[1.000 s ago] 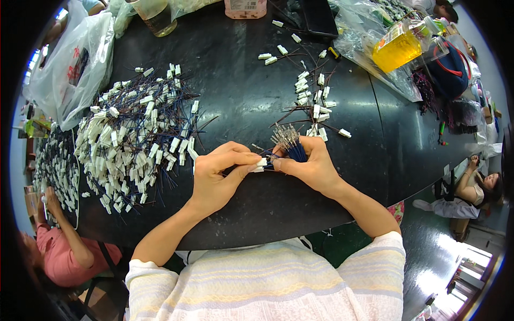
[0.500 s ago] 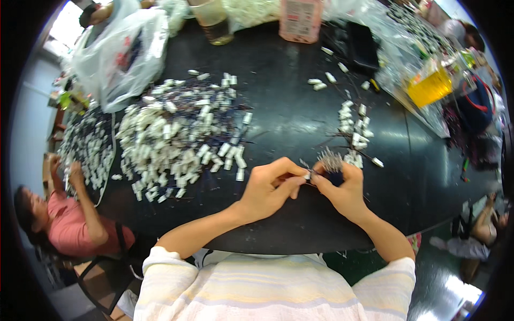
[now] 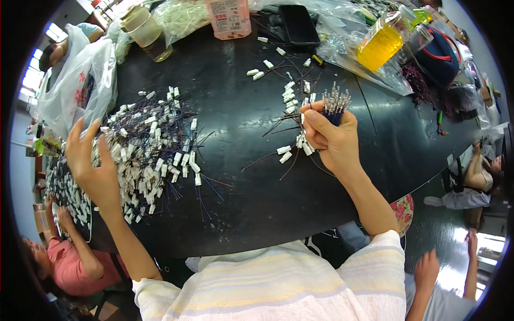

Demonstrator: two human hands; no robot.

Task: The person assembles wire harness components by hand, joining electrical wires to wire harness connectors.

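Observation:
My left hand [image 3: 95,170] hangs over the left edge of a big pile of white plastic connectors [image 3: 136,174] with thin dark wires, its fingers spread and nothing seen in them. To the right, my right hand [image 3: 337,140] is closed round a bundle of dark wires [image 3: 333,113], whose bare metal terminals point up above the fist. The thumb presses against the index finger; whether a separate wire is pinched there is hard to make out. Just left of that hand lies a loose row of white connectors with wires [image 3: 289,97], partly hidden behind the fingers.
A black phone [image 3: 299,24], a pink bottle [image 3: 229,18] and a plastic cup [image 3: 144,33] stand or lie along the far side of the black table [image 3: 235,214]. A yellow bottle [image 3: 380,45] is at far right, a plastic bag [image 3: 80,80] at left. Co-workers sit on both sides.
My hands, together at the middle before, have parted. The left has swung left to the pile and opened; the right has risen with the wire bundle. More connectors lie beside the row.

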